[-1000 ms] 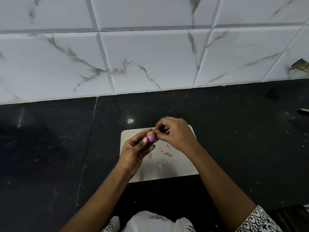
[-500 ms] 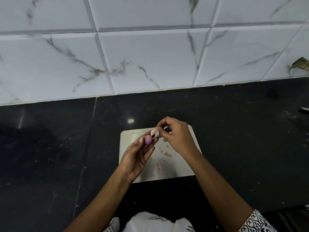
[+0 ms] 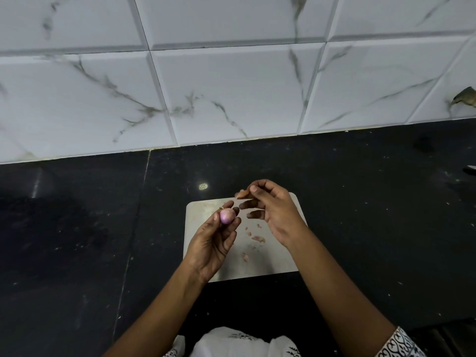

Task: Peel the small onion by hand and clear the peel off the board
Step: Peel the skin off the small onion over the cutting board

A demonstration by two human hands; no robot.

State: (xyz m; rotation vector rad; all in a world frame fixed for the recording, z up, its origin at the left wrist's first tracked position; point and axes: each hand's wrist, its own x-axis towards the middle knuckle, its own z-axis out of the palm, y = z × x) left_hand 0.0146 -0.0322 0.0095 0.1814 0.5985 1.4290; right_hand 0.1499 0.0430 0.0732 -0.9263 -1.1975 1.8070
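A small purple onion [image 3: 227,215] sits between the thumb and fingertips of my left hand [image 3: 215,240], held above the left part of the pale cutting board [image 3: 201,210]. My right hand [image 3: 270,210] is just to the right and slightly higher, apart from the onion, pinching a thin strip of brownish peel [image 3: 243,194] between thumb and forefinger. Several small peel scraps [image 3: 258,238] lie scattered on the board below my hands.
The board lies on a dark speckled countertop [image 3: 360,228] that meets a white marble-patterned tiled wall [image 3: 231,86] behind. A small object [image 3: 470,170] pokes in at the right edge of the counter. My white patterned clothing [image 3: 239,342] shows at the bottom.
My right hand has pulled a strip of peel off the onion and moved up and right, away from it. My left hand has shifted the onion slightly left.
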